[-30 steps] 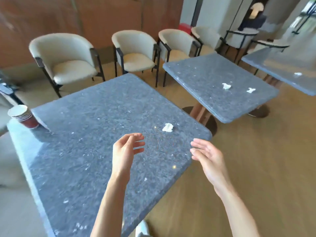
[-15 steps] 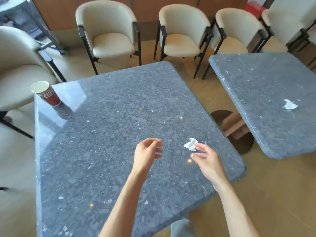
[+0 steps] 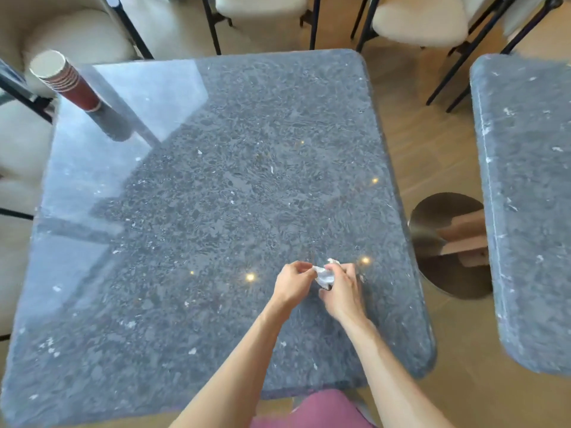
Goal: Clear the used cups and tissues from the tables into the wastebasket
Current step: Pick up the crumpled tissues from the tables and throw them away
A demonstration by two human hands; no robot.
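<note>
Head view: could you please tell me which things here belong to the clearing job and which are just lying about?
Job: tissue, held by left hand and right hand; stack of cups at the table's far left corner.
Lying about: chairs; neighbouring table; its base.

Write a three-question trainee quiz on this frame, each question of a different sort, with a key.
1. True or false: the stack of paper cups stands at the table's far left corner.
2. What do the left hand and right hand hold between them? A) a cup B) a crumpled tissue C) a spoon
3. Fill in: the wastebasket is ___ in this view.

Key: 1 true; 2 B; 3 not visible.
</note>
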